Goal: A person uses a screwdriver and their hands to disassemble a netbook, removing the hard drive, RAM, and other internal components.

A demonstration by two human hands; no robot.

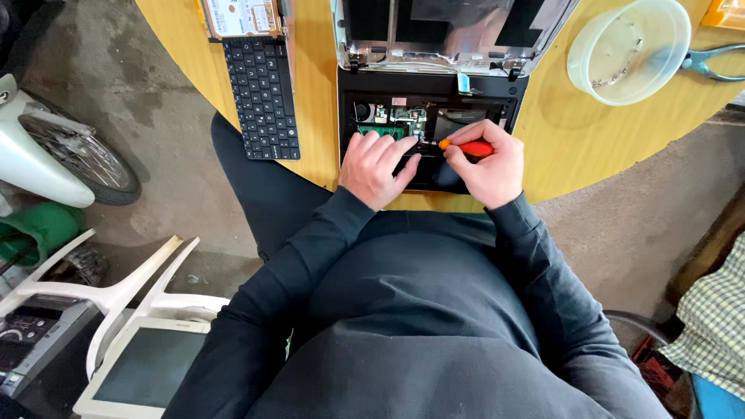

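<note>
An opened laptop [504, 89] with its keyboard removed lies on the round wooden table [318, 93], its green circuit boards exposed. My left hand [378, 167] rests flat on the laptop base, fingers near the green board. My right hand [485, 164] grips an orange-handled screwdriver [468, 147], its tip pointing left into the laptop's inside beside my left fingers.
A detached black keyboard [261, 97] lies to the left with a hard drive [240, 17] above it. A clear plastic bowl [628, 50] and pliers [710, 62] sit at right. Left on the floor: a scooter wheel [74, 159], white plastic chair [116, 295], an old monitor [143, 368].
</note>
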